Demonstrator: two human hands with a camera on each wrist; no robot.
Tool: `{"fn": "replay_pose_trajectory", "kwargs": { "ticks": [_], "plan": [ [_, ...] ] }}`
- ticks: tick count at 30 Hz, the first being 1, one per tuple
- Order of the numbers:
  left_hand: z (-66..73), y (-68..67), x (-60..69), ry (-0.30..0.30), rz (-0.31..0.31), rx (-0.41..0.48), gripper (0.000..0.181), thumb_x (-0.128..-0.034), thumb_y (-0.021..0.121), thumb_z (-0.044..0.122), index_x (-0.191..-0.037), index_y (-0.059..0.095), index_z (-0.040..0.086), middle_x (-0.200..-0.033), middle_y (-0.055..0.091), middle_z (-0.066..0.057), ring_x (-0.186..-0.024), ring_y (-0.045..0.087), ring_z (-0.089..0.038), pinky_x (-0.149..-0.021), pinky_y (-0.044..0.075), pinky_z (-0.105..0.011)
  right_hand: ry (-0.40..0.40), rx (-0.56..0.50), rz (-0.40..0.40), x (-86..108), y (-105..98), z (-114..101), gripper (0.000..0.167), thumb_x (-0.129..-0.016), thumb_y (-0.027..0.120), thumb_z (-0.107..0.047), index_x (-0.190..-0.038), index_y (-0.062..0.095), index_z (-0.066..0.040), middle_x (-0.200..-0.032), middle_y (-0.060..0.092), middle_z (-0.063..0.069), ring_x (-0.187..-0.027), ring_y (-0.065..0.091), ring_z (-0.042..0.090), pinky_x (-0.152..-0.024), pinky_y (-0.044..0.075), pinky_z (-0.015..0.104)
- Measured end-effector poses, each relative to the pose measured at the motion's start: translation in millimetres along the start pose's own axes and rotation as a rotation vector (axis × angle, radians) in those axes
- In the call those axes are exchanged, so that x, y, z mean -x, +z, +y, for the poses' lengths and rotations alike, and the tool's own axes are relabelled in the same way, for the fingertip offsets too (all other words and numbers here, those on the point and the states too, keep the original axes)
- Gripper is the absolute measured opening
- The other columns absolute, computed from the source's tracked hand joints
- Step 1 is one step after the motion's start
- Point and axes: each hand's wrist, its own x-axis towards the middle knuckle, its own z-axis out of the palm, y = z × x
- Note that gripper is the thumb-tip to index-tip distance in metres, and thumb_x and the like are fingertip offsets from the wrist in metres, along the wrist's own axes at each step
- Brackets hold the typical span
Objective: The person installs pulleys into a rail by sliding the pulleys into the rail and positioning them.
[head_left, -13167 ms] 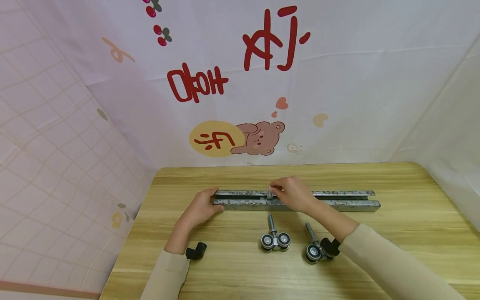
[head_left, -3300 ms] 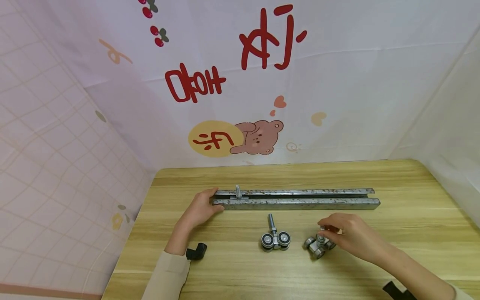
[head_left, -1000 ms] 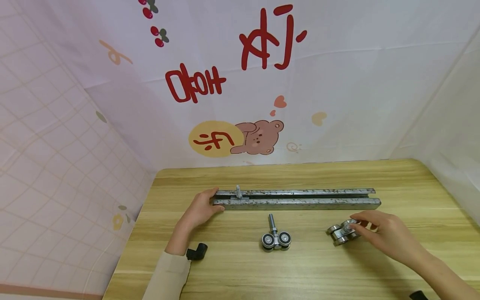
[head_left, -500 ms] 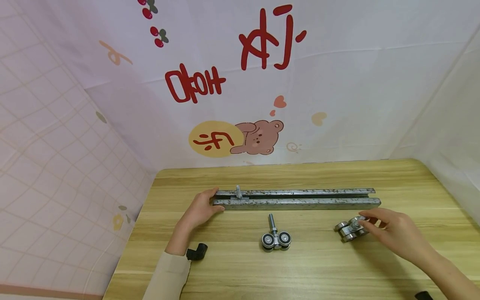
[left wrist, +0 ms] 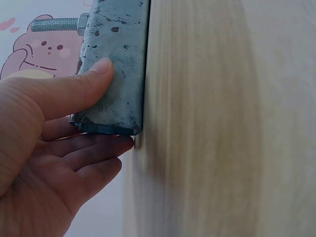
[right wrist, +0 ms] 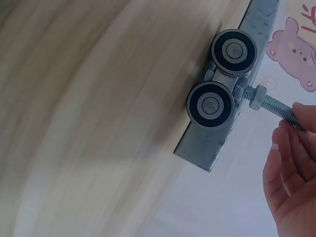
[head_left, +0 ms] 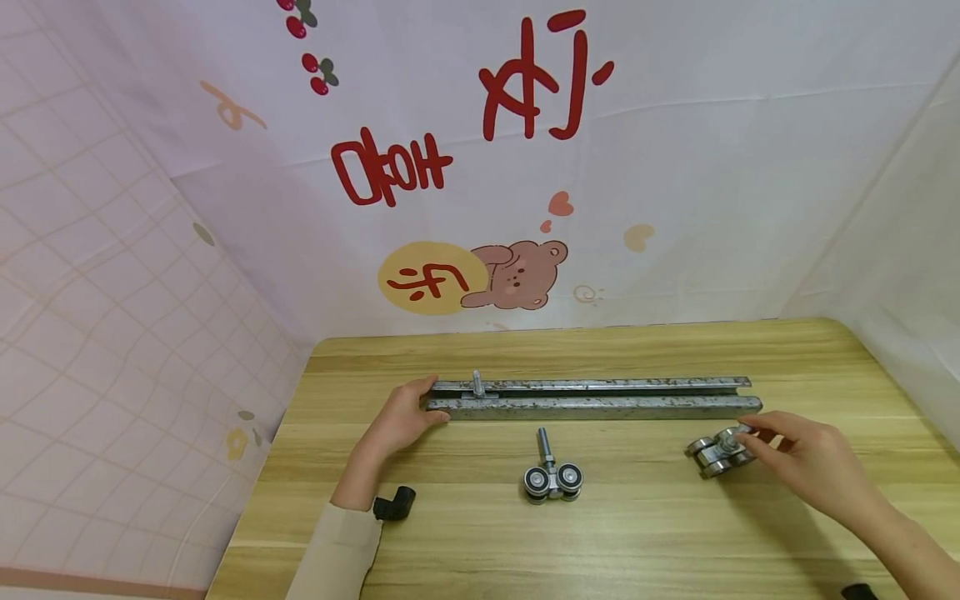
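A steel C-shaped track [head_left: 615,407] lies across the table with its slot facing up. My left hand [head_left: 405,415] grips its left end, thumb on the near side wall in the left wrist view. Close to that end, a threaded bolt [head_left: 477,384] stands up out of the slot; what it is fixed to is mostly hidden inside. My right hand [head_left: 813,462] pinches the bolt tip of a roller trolley [head_left: 720,452], wheels down and bolt up, near the track's right end. In the right wrist view, the trolley's wheels [right wrist: 211,104] appear in front of the track.
Another roller trolley [head_left: 553,482] lies on the wooden table [head_left: 480,550] in front of the track, its bolt pointing away. A black elbow-shaped piece [head_left: 395,503] sits beside the left wrist. Behind the table stands a white printed backdrop [head_left: 712,208].
Earlier my right hand held the bolt in the slot, which then moved to the track's left end. It has since taken up the right-hand trolley and carried it rightward and back. The left hand stays put.
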Motion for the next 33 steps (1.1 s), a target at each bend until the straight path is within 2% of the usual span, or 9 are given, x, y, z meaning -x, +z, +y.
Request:
{"fn": "replay_pose_trajectory", "kwargs": {
  "ticks": [11,17,33],
  "plan": [
    [1.0,-0.6,1.0,0.002,0.004,-0.009,0.078,-0.0938,0.082,0.015,-0.158,0.042,-0.004,-0.157,0.048,-0.024,-0.142,0.049,-0.039,-0.111,0.048,-0.054,0.055,0.036,0.014,1.3,-9,12,0.031,-0.068,0.088,0.012,-0.096,0.080,0.000,-0.081,0.074,0.013,-0.057,0.054,-0.006,-0.048,0.044,0.012],
    [1.9,-0.5,0.9,0.004,-0.001,-0.014,0.077,-0.0945,0.081,0.015,-0.158,0.041,-0.005,-0.156,0.048,-0.024,-0.141,0.050,-0.039,-0.110,0.048,-0.054,0.066,0.049,0.022,1.8,-11,19,0.032,-0.068,0.089,0.011,-0.096,0.080,0.000,-0.079,0.074,0.011,-0.057,0.055,-0.006,-0.049,0.044,0.012],
    [1.9,-0.6,1.6,0.006,-0.005,-0.007,0.077,-0.0948,0.080,0.014,-0.158,0.040,-0.005,-0.157,0.046,-0.025,-0.142,0.048,-0.040,-0.111,0.047,-0.054,0.113,0.094,0.017,2.7,-20,33,0.027,-0.073,0.087,0.009,-0.098,0.080,0.002,-0.081,0.074,0.016,-0.061,0.054,-0.010,-0.052,0.044,0.009]
  ]
}}
